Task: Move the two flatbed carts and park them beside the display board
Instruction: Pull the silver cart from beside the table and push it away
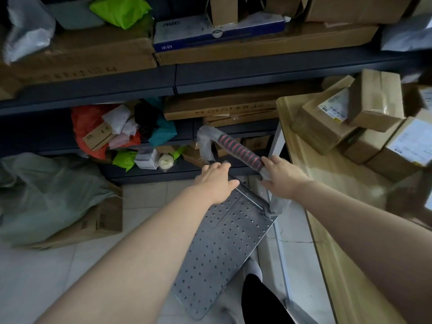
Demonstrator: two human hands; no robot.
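One flatbed cart (pixel 224 244) with a grey studded metal deck stands on the tiled floor in front of me, between the shelving and a table. Its handle (pixel 238 149) has a black grip with red rings and plastic wrap on its uprights. My right hand (pixel 280 175) is closed on the right end of the handle. My left hand (pixel 217 181) rests over the cart's handle base at the deck's far edge, fingers curled down; whether it grips is unclear. No second cart or display board is in view.
Dark metal shelving (pixel 177 80) packed with cardboard boxes and bags fills the far side. A wooden table (pixel 311 174) stacked with parcels stands close on the right. A large grey-green bag (pixel 51 195) over a carton lies on the floor at left. My foot (pixel 254 268) is by the deck.
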